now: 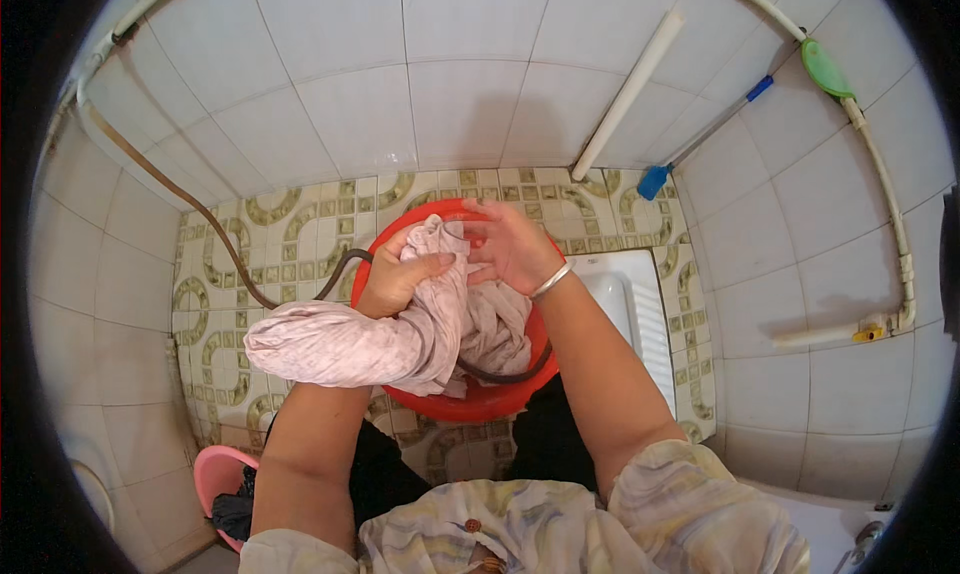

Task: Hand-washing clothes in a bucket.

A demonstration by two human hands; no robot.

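A pale pink patterned cloth (352,341), wet-looking and bunched, lies draped across my left forearm. My left hand (401,274) grips a twisted part of it, thumb on top. Just to the right, my right hand (517,248) has its fingers spread beside the gripped part; a silver bangle is on that wrist. I cannot tell whether its fingertips touch the cloth. Below both hands stands a red plastic basin (480,409) with more of the pink cloth in it. A dark hose (510,377) runs over the basin's rim and curves inside.
A white squat toilet (652,311) is set in the floor at the right. Against the walls lean a white pipe (630,94) and a blue-headed brush (655,182). The hose's brown length (180,191) comes from the left wall. A pink bin (214,473) with a black bag stands lower left.
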